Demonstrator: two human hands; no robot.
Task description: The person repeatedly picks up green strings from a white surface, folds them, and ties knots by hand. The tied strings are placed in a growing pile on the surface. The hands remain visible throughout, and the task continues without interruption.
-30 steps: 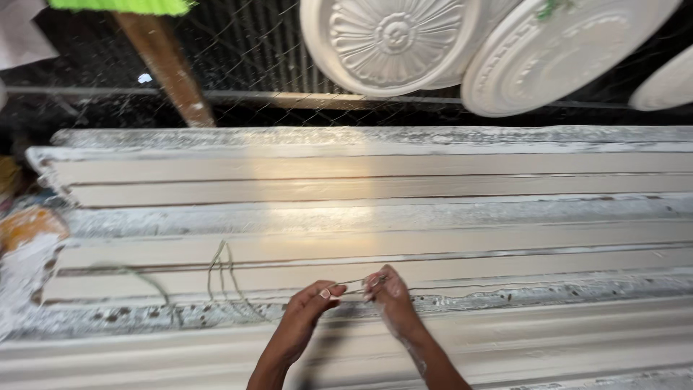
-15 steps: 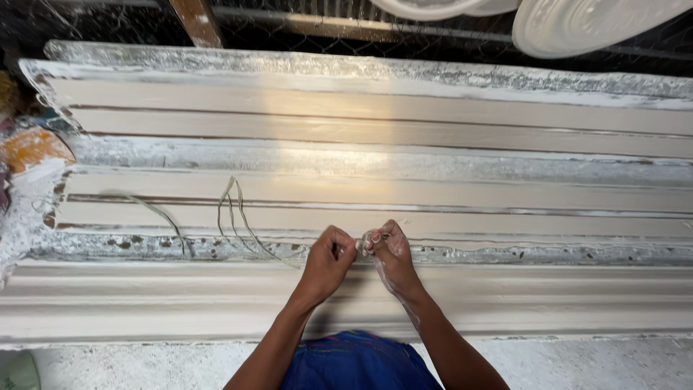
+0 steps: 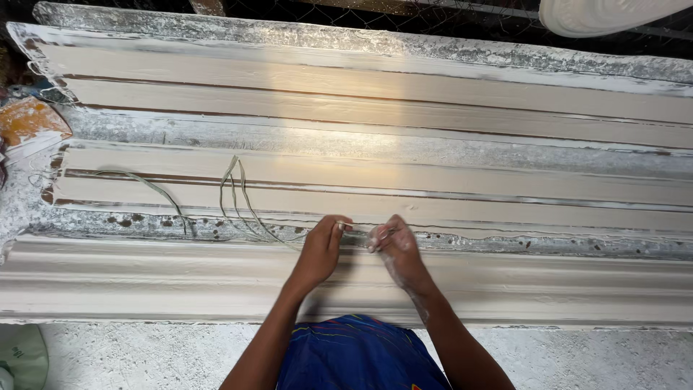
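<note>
Now the left hand point(image 3: 321, 249) and right hand point(image 3: 393, 245) both pinch a thin wire point(image 3: 355, 230) taut between them over the mould point(image 3: 361, 209); best keep it tight, I think.

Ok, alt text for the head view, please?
Both hands, left hand and right hand, pinch a thin wire between them over long cream moulds lying side by side. The wire loops away to the left across the moulds.
</note>
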